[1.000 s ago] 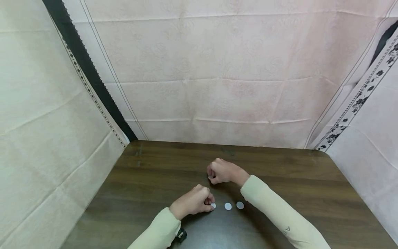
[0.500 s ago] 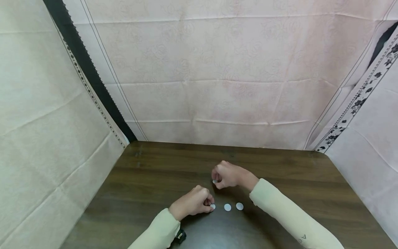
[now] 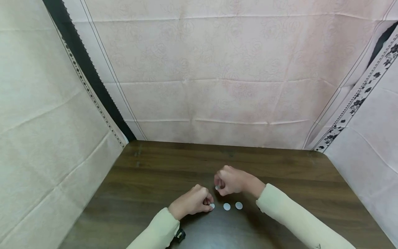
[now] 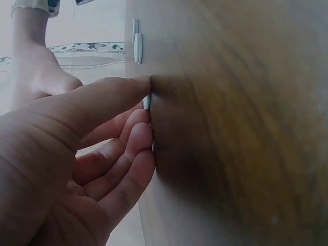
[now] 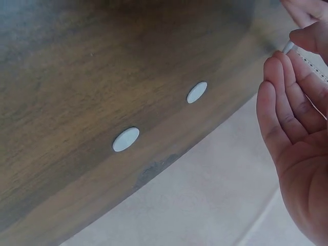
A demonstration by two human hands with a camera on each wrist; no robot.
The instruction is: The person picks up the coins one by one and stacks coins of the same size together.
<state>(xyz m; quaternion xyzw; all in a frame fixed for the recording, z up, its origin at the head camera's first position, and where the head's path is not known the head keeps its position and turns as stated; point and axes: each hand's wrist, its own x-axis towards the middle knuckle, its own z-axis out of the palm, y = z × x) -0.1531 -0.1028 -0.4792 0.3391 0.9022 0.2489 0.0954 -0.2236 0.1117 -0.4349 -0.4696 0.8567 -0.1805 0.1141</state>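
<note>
Lying beside hands: two discs [image 3: 232, 206] | table [image 3: 311, 186] | backdrop cloth [image 3: 217, 76]

Low in the frame, your left hand [image 3: 191, 203] curls on the dark wooden table [image 3: 149, 180], fingertips touching a white disc [image 3: 212, 206]. Two more discs [image 3: 227, 206] lie just right of it. Your right hand [image 3: 231, 180], just above, pinches another small disc [image 3: 217, 187].

The surface [image 3: 155, 173] lies open left, right and behind both hands. Only two white discs [image 3: 233, 206] sit just beside the left hand [image 3: 191, 202], beneath the right hand [image 3: 231, 180].
</note>
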